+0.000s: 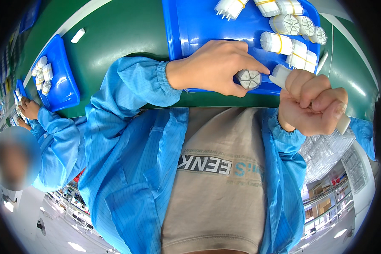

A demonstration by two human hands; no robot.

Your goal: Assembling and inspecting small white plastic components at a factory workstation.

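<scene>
My left hand (213,63) is closed around a round bundle of white wedge-sided pieces (249,79), its segmented end turned up. My right hand (315,99) is curled in a fist around a white plastic piece (280,76). One end of that piece sticks out toward the left hand, and a white end also shows below the fist. The two hands are close together but apart, over the near edge of a blue tray (199,31). In the tray lie several white bundles (277,42) with yellow bands around them.
The green tabletop (122,29) carries a loose white piece (78,36) at left. Beyond it, a smaller blue tray (65,84) holds more white bundles. A co-worker in a blue sleeve (61,127) handles white pieces at far left. Clear plastic wrapping (326,150) is at right.
</scene>
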